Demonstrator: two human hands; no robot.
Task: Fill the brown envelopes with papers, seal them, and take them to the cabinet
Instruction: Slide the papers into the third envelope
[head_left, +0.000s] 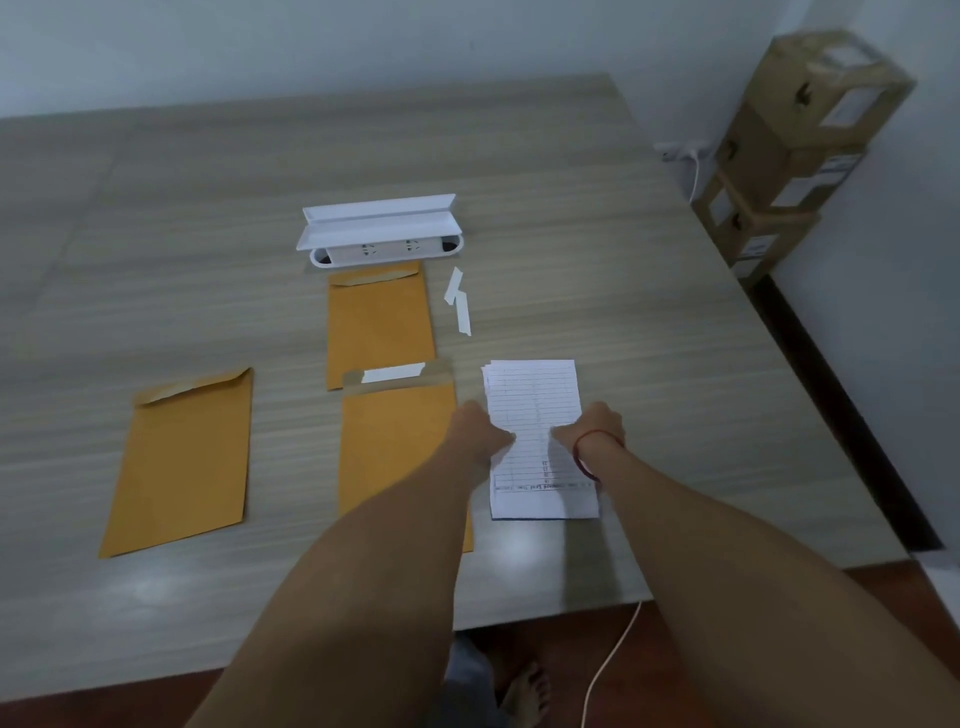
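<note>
Three flat brown paper envelopes are lying on the wood-grain table (571, 218). The left brown envelope (179, 462) is lying apart from the others, slightly tilted, its flap folded down. The far brown envelope (379, 322) is lying in the middle, flap down, its near edge tucked under the near brown envelope (395, 447), whose flap is standing open with a white strip (393, 372) showing across it. Just right of that one, a thin stack of white lined papers (535, 415) is resting on the table, printed lines facing up, sheets slightly fanned at the far left corner.
</note>
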